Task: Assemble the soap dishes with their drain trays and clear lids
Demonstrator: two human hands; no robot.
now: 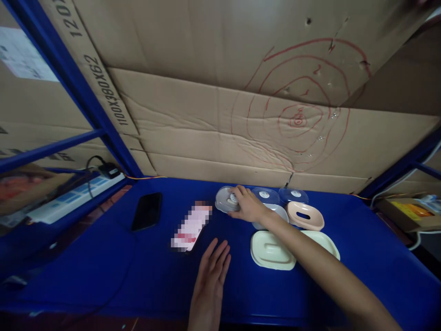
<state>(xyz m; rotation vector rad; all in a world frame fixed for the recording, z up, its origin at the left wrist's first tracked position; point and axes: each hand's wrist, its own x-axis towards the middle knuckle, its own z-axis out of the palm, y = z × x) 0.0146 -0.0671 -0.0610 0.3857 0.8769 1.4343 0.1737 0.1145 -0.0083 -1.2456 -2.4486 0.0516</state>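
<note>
My right hand [248, 205] reaches across to a clear oval plastic lid [222, 201] at the back of the table, its fingers and thumb around the lid's right side. My left hand [212, 271] is held near the front with fingers stretched out, touching no object. Right of the gripped lid stand two more clear lids [265, 196] with round white stickers. A translucent dish [280, 213] is partly hidden by my right arm. Beside it is a peach soap dish [315, 216] with a slot. Two pale green trays [272, 257] lie closer, one partly covered by my forearm.
A phone with a lit, blurred-out screen [193, 226] and a dark phone [148, 211] lie on the blue tabletop [110, 276]. A power strip [77, 195] is at the left, a cardboard wall [186, 124] behind, and a carton [396, 214] at the right.
</note>
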